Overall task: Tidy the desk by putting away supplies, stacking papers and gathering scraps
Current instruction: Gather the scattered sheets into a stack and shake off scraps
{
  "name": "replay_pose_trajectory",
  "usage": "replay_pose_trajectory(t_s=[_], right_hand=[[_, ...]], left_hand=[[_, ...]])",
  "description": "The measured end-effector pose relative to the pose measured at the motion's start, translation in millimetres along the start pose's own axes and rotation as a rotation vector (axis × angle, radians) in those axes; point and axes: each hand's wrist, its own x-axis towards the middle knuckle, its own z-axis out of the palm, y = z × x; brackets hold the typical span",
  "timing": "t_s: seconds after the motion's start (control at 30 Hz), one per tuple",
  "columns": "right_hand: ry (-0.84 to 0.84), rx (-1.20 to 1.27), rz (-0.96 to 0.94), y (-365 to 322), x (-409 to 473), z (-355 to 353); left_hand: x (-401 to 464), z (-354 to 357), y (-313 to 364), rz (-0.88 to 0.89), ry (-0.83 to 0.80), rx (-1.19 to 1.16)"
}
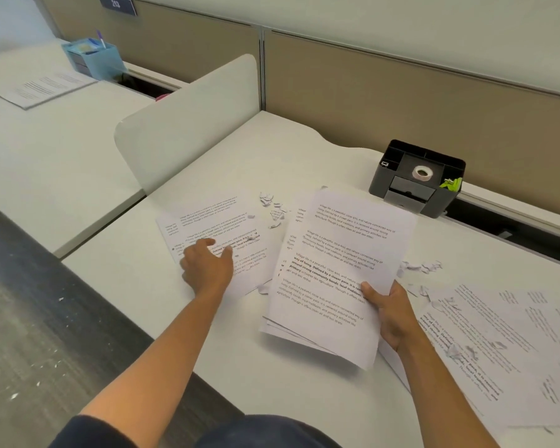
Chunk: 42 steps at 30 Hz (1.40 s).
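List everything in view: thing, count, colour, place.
Held paper stack: one stack of several sheets, white, printed, gripped mid-desk.
Loose sheets: a few, white, under the left hand.
Spread sheets: several, white, desk's right side.
Paper scraps: many, white, scattered among the papers.
Desk organizer: one, black, back of desk.
Tape roll: one, white, in organizer.
Green clip: one, organizer's right compartment.
Blue organizer: one, neighbouring desk.
Document: one, white, neighbouring desk.
Left hand: on loose sheets.
Right hand: gripping stack.
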Motion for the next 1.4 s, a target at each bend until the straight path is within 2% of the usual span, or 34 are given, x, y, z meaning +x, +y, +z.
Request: replay_pose_trajectory(t_s=[0.1,0.27,0.5,0.87,1.07,1.4], right_hand=[[0.009,0.003,0.005,1,-1,-2],[0.041,0.007,0.026,4,0,-4],[0.082,0.009,0.05,4,-3,-8],[0.105,0.028,0.056,5,-8,-12],[0.132,0.027,0.042,3,-11,-18],[0.184,0.036,0.022,2,-23,-29]], left_hand=[[14,-4,-16,-0.099,0.024,0.158],[23,-4,-28,-0.18,0.019,0.2],[27,-8,-18,-0.201,-0.007,0.062],[21,-26,-9,-0.271,-0.027,-0.285],[27,-32,3,-0.115,-0.179,-0.461],[17,-54,63,0.187,-0.248,-0.401]])
